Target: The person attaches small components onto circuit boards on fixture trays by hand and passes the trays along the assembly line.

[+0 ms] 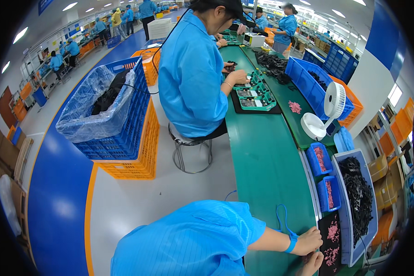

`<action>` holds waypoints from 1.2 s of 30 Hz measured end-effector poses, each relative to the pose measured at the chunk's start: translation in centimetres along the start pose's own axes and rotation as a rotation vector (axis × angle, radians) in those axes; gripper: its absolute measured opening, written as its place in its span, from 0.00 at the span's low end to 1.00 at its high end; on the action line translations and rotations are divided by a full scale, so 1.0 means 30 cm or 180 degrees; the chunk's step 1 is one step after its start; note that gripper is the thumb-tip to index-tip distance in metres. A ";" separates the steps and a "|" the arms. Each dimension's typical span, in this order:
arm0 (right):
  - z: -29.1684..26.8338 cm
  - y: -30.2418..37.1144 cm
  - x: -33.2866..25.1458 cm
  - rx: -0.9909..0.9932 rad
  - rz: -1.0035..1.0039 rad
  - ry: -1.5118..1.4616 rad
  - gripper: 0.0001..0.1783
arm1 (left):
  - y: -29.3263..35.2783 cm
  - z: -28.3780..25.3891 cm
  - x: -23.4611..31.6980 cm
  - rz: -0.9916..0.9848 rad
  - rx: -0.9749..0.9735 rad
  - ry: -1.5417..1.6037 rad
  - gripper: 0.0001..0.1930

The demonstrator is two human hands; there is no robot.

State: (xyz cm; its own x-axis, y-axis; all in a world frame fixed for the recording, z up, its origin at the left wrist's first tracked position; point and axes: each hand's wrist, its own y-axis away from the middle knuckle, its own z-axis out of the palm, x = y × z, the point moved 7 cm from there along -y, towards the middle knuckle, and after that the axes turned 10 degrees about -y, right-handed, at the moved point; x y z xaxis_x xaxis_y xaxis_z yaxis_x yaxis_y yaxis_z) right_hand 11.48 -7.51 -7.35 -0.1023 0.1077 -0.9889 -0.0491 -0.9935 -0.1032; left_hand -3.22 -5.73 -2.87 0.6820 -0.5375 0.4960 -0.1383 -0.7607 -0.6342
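My left hand [309,242], with a blue wrist strap [291,242] and a blue sleeve, reaches over the green bench from below. Its fingers are curled together at the left edge of a black mat [325,222]. Just below it, partly cut off by the picture's rim, is my right hand [312,264], with its fingers pinched together close to the left hand's. Whatever lies between the fingers is too small or hidden to make out. Small pink pieces [330,254] are scattered on the mat beside both hands.
Past the mat stands a grey-blue bin [371,216] of black parts. Two small blue bins [335,191] hold pink pieces. A white fan [334,100] stands farther along the green bench [255,152]. A co-worker [188,78] sits ahead at green trays [256,102]; stacked crates [124,168] are at left.
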 end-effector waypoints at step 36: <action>0.013 0.026 -0.018 0.0513 0.0181 -0.0533 0.10 | 0.028 0.060 0.000 -0.0169 -0.0886 0.1149 0.07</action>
State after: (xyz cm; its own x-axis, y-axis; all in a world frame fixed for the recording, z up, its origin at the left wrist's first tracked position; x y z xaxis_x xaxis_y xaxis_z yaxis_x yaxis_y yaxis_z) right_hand 11.11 -8.33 -6.86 -0.2721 0.0698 -0.9597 -0.1950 -0.9807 -0.0161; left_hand -2.04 -5.71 -4.46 0.4062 -0.5499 0.7298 -0.3313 -0.8329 -0.4432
